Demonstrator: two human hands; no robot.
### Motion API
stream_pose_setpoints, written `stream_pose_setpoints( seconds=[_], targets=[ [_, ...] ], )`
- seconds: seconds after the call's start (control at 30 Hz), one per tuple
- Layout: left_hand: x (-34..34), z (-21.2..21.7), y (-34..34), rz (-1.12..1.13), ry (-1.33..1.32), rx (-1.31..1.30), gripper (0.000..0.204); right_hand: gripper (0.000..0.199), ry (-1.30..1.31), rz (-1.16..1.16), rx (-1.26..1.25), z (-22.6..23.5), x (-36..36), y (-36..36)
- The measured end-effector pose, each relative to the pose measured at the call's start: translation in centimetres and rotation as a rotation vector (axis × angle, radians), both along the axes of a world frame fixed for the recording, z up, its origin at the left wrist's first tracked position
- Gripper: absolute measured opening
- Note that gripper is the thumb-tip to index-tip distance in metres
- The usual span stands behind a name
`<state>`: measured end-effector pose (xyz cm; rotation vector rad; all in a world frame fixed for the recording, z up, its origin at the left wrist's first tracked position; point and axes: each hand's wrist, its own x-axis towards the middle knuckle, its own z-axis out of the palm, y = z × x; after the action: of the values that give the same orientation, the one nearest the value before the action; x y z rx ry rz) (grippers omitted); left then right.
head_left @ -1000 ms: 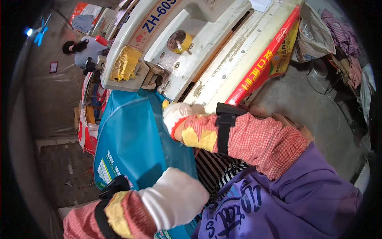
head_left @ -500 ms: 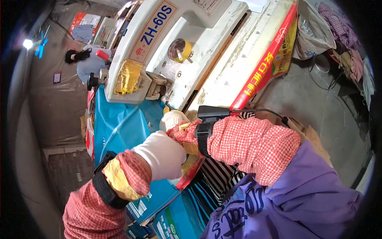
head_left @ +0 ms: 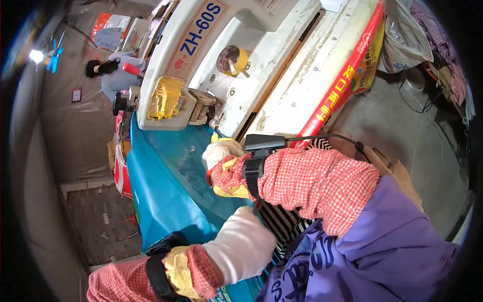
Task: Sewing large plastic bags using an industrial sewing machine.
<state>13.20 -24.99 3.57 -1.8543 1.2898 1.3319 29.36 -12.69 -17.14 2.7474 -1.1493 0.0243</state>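
A large white sewing machine [head_left: 168, 65] with gold tape on its end stands ahead of me. Beneath its head, a glossy blue plastic bag [head_left: 166, 176] spreads toward me and hangs over the left side. My right hand [head_left: 221, 152], in a white glove, is on the bag close to the presser foot [head_left: 215, 122]. One yellow-covered fingertip points at the foot; the other fingers are hidden. Low in front of my body is my left hand [head_left: 244, 244], also white-gloved, its fingers hidden beneath it, above the blue bags [head_left: 231, 292] by my lap.
A yellow tape roll [head_left: 241, 60] sits on the machine bed. The pale worktable [head_left: 312, 65] has a red strip [head_left: 347, 75] along its edge. A plastic sack [head_left: 405, 43] and cloths lie at the far right. Another person [head_left: 113, 80] is at the far left.
My left hand has moved away from my right hand, down and to the right toward my lap. The blue bag now spreads wider across the front. My right hand stays near the presser foot.
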Motion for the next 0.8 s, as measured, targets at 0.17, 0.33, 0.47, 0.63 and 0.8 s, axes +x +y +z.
stream_pose_setpoints(
  seconds=[0.17, 0.33, 0.47, 0.63, 0.8],
  targets=[
    [1.0, 0.4, -1.4, 0.094, -0.003, 0.18, 0.024, 0.017, 0.118, -0.168, -0.37, -1.4, 0.3, 2.0],
    [-0.4, -0.9, 0.2, 0.081, -0.047, -0.034, 0.012, 0.009, 0.166, -0.036, -0.41, -3.0, -0.1, 3.2],
    [1.7, -1.5, 1.1, 0.168, -0.279, -0.147, 0.01, 0.01, 0.159, -0.057, -0.326, -3.2, 0.8, 3.0],
    [3.3, -0.2, 4.1, 0.206, -0.281, -0.154, 0.011, 0.013, -0.007, 0.172, -1.034, -1.6, -3.8, -1.4],
    [6.9, 6.7, 4.4, -0.099, -0.619, -0.129, 0.024, 0.014, -0.083, 0.299, -1.404, -3.0, -5.5, -4.4]
  ],
)
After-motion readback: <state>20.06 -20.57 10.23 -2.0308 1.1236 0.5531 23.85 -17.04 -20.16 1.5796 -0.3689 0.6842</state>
